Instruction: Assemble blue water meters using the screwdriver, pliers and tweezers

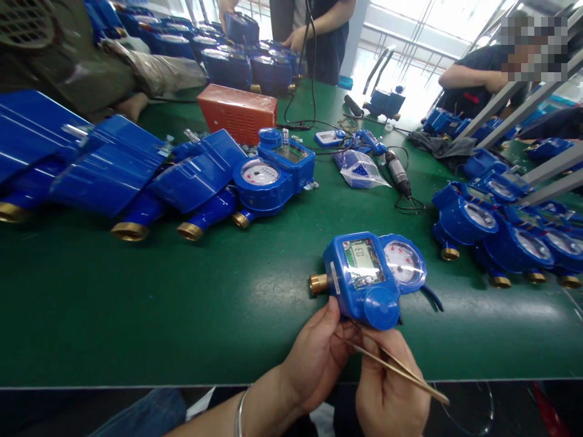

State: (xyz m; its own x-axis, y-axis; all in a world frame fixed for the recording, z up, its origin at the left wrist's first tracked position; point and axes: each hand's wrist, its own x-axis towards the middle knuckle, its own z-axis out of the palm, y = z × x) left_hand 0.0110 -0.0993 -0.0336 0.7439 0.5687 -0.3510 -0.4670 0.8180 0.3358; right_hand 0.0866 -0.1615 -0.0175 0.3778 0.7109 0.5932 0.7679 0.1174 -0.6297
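Mid-adjustment on blue water meter (371,276): left hand (319,355) clasping its near edge, right hand (387,388) pinching tweezers (392,367). Next, probably steady tip placement under round cap (381,308).

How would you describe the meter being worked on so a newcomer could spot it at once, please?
On the green table, look at the near edge where the left hand and right hand meet. The blue water meter there lies alone, with a lit display.

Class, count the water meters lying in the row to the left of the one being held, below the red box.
4: three with lids shut, one with its dial showing. Farther ones may be cut off at the left edge.
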